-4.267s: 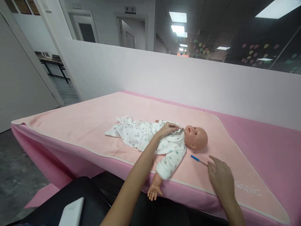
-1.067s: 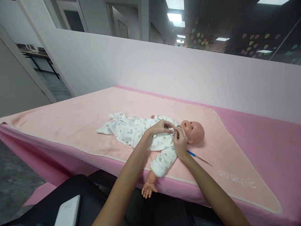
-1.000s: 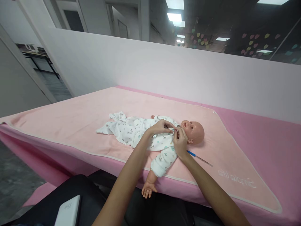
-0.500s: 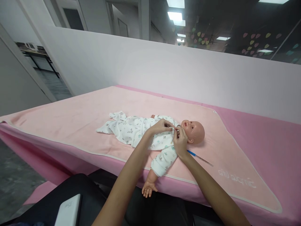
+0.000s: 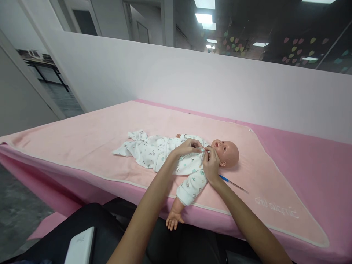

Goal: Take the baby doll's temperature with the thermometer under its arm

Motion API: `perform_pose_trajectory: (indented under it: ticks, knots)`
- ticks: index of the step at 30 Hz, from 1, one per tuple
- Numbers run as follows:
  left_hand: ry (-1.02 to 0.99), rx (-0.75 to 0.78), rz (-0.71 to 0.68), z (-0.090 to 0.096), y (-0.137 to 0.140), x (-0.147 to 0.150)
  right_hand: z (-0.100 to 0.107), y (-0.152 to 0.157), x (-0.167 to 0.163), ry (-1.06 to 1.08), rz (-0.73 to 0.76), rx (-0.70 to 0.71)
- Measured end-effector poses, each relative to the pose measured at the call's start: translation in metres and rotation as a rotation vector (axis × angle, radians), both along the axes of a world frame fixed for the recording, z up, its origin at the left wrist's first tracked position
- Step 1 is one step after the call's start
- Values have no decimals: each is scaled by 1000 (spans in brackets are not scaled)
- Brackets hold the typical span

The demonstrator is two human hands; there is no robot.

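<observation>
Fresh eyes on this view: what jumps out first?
A bald plastic baby doll in white printed clothes lies on its back, centrally, on a pale pink cloth. The bare left hand and right hand pinch fabric near its neck. A slim blue-ended stick lies to their right.

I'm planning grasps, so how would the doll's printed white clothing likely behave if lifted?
Probably floppy: the printed white clothing lies creased, its lower ends flattened on the peach blanket. Lifting its upper part would likely tug the doll along, since a forearm emerges from one sleeve.
</observation>
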State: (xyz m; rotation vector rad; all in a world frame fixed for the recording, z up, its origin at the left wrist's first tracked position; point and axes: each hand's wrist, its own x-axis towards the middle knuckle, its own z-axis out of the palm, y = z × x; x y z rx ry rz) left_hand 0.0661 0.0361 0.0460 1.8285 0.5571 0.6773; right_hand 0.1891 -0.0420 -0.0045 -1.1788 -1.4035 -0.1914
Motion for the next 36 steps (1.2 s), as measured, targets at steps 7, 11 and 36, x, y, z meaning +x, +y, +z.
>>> perform_pose_trajectory:
  ticks: [7, 11, 36]
  knots:
    - [3, 50, 13, 0, 0, 1, -1, 1, -1, 15, -4, 5]
    - [11, 71, -8, 0, -1, 0, -2, 2, 0, 8, -5, 9]
    - [-76, -21, -51, -2, 0, 3, -1, 0, -4, -22, 6, 69]
